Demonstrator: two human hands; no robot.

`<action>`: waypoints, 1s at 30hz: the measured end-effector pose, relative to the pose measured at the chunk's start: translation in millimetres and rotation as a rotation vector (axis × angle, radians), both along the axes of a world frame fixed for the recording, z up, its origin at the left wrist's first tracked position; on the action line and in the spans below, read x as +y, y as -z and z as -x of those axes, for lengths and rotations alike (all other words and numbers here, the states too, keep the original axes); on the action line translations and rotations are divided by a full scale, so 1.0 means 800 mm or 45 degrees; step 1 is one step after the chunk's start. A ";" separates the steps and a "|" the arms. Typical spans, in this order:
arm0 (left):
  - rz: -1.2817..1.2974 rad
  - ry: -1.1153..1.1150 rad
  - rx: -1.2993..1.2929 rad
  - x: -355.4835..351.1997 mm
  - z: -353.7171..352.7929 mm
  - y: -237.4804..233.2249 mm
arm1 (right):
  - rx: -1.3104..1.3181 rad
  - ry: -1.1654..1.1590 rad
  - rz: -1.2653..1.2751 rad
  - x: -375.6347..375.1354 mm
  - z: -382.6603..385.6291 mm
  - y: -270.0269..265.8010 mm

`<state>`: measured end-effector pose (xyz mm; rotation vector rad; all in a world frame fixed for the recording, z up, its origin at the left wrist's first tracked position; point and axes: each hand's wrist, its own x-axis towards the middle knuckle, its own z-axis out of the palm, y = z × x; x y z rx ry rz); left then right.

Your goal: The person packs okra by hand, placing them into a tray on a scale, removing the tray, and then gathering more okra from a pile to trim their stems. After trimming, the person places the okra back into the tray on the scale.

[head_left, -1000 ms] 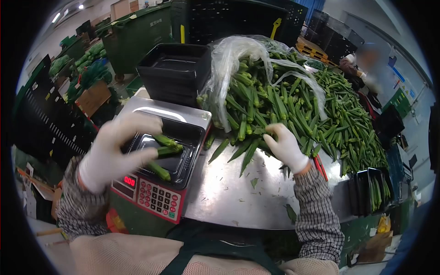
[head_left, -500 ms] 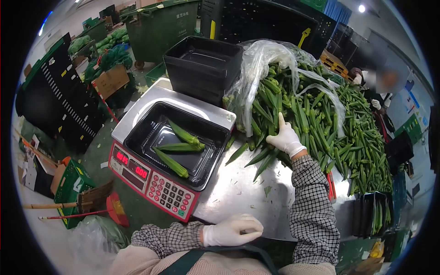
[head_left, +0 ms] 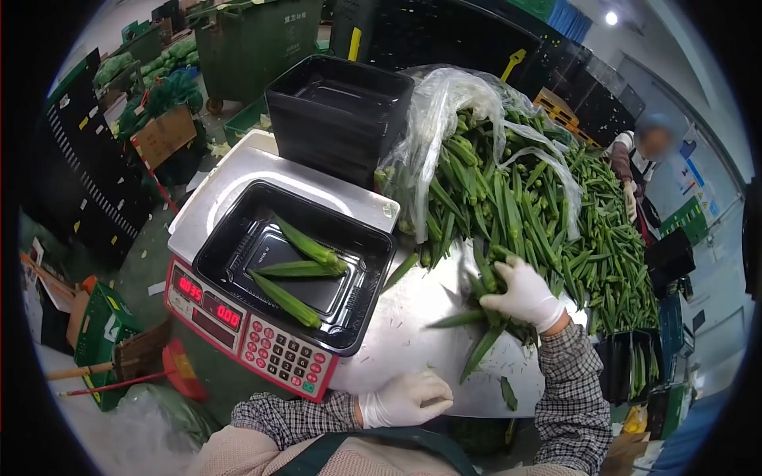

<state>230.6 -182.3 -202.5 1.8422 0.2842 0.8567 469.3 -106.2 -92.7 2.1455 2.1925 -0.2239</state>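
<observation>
At bottom centre our left hand [head_left: 405,399] rests by the near edge of the metal counter [head_left: 409,337], its grip loosely curled — we cannot tell whether it holds anything. Right of centre, our right hand [head_left: 530,298] has its grip partly closed around a few loose pods [head_left: 482,351]. On the scale [head_left: 286,358], left of centre, three okra pods [head_left: 285,298] lie in a black tray [head_left: 266,248]. Beyond, we see the okra pile [head_left: 524,214]; a co-worker [head_left: 644,166] is at upper right.

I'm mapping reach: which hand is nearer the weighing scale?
Left. The left hand lies just right of the scale; the right hand is farther away, across the table, on okra pods.
</observation>
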 end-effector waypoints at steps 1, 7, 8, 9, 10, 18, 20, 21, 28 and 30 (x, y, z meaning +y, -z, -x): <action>-0.004 -0.008 -0.009 -0.001 0.000 0.001 | 0.103 -0.146 -0.320 0.009 0.004 0.001; -0.090 -0.009 -0.032 0.000 0.001 0.008 | 0.450 -0.060 -0.628 0.135 0.106 -0.019; -0.087 -0.010 -0.030 -0.001 0.000 0.012 | 0.397 0.046 -0.513 0.162 0.114 -0.017; -0.083 -0.012 -0.028 -0.001 -0.001 0.015 | 0.371 0.121 -0.449 0.173 0.129 -0.025; -0.058 0.009 -0.011 -0.002 -0.002 0.018 | 0.373 0.084 -0.566 0.193 0.126 -0.015; -0.092 0.040 -0.024 0.003 -0.003 0.020 | 2.374 0.500 -0.579 0.219 0.041 -0.041; -0.059 0.057 0.014 0.003 -0.001 0.019 | 2.449 0.575 -0.696 0.213 -0.013 -0.054; -0.037 0.063 0.024 0.003 -0.001 0.018 | 2.453 0.582 -0.743 0.210 -0.042 -0.060; 0.036 0.055 0.040 0.004 -0.004 0.008 | 2.272 0.860 -1.239 0.150 -0.280 -0.073; 0.047 0.079 0.011 0.002 -0.002 0.013 | 2.247 0.944 -1.278 0.122 -0.334 -0.037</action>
